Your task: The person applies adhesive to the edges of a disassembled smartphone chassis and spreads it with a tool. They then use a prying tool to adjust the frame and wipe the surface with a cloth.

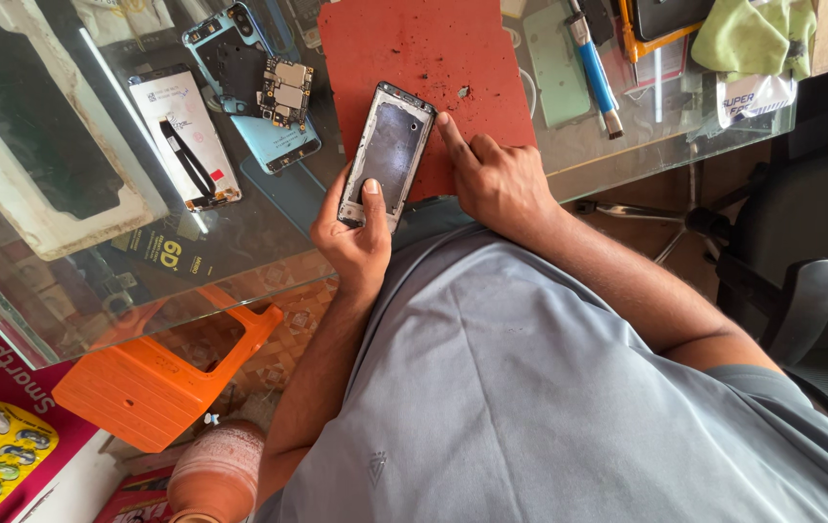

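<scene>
My left hand [354, 237] grips the near end of an opened phone frame [387, 155], thumb pressed on its grey inner face. The frame lies tilted on a red work mat [414, 48] on the glass table [94, 281]. My right hand [496, 179] rests on the mat beside the frame, index finger touching its right edge near the top corner. Small dark crumbs are scattered over the mat.
A blue phone shell with a circuit board [274, 92], a white display panel with a flex cable [184, 136] and a white screen frame [36, 126] lie left. A blue-handled tool [593, 68] and green cloth [758, 34] sit right. An orange stool [157, 373] and a clay pot [220, 475] stand under the table, and a black chair [792, 281] stands at the right.
</scene>
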